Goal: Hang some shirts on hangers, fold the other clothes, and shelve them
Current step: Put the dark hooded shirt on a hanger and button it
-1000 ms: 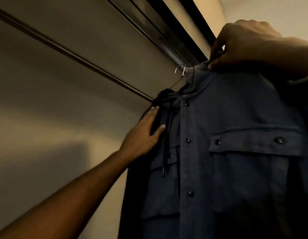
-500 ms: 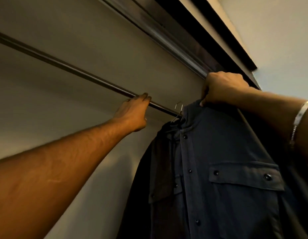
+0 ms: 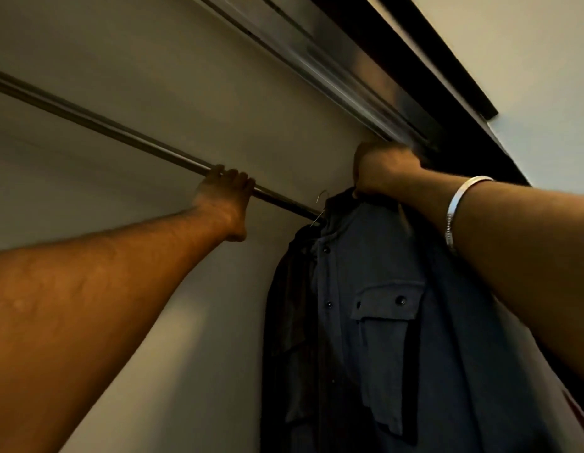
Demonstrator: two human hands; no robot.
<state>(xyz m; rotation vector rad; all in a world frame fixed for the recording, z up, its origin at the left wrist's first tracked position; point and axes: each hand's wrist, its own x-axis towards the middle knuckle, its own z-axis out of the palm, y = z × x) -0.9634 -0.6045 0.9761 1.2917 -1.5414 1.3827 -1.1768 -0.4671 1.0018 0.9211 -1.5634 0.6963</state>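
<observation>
A dark blue button shirt with a flap chest pocket hangs at the right end of the closet rod. My right hand grips its collar top, where the hanger is hidden by my fist. My left hand is raised to the rod, fingers curled over it, a little left of the shirt. A thin wire hanger hook sits on the rod between my hands. A darker garment hangs just behind the blue shirt.
The closet's back wall is pale and bare. A metal sliding-door track and dark frame run overhead to the right. The rod stretches left with nothing on it.
My left hand left the dark garment's front and rose to grip the rod. My right hand carried the shirt collar up toward the rod's right end; the view tilted upward.
</observation>
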